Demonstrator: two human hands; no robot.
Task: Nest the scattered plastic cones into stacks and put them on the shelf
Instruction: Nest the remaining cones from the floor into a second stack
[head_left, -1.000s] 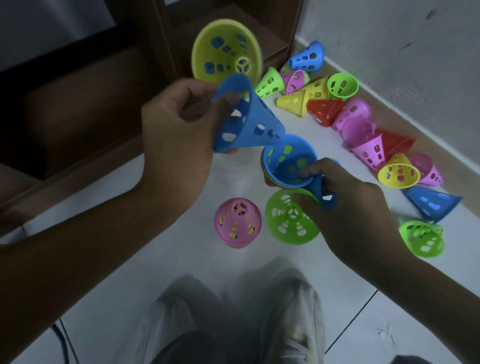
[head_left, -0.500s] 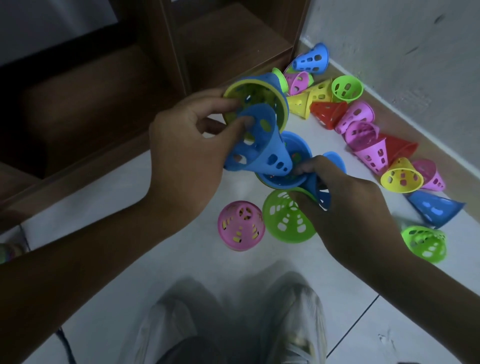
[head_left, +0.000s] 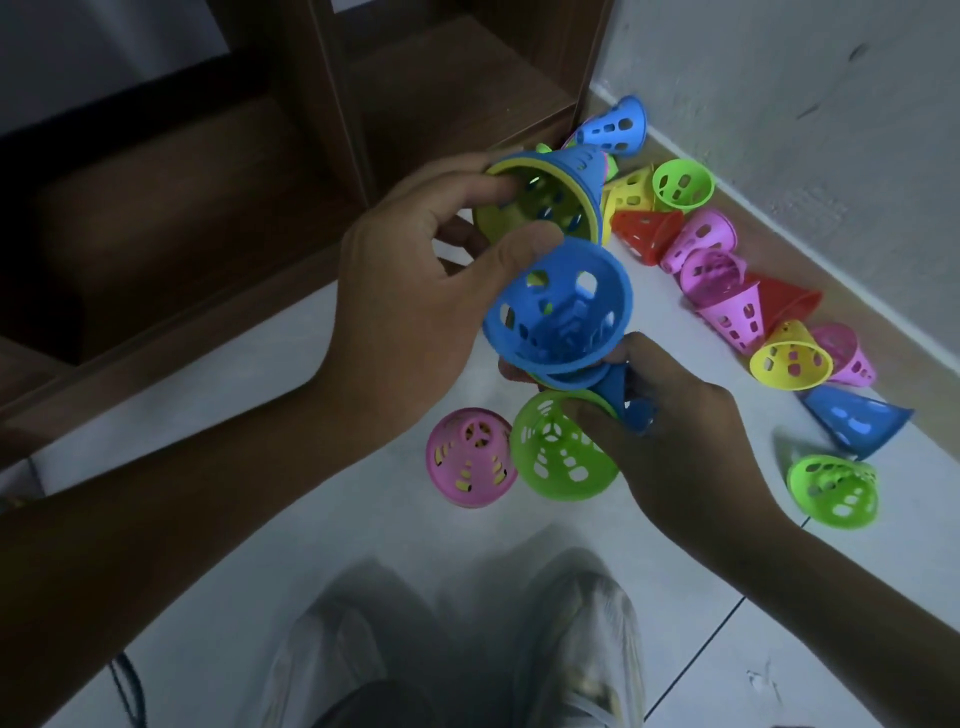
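Nesting step under way: perforated blue plastic cone (head_left: 558, 306) sits mouth-up in the blue stack (head_left: 618, 387) at centre, not fully seated by my read; next needs a push down. Left hand (head_left: 415, 306) thumb pinches its near-left rim, other fingers curl on a yellow-lined blue cone stack (head_left: 550, 192) just beyond. Right hand (head_left: 675, 431) grips the lower stack from the right. Loose cones line the far-right wall; wooden shelf (head_left: 441, 93) far left.

Both forearms (head_left: 156, 545) are bare, without sleeves, and the person wears pale whitish shoes (head_left: 576, 649) below dark trouser cuffs.
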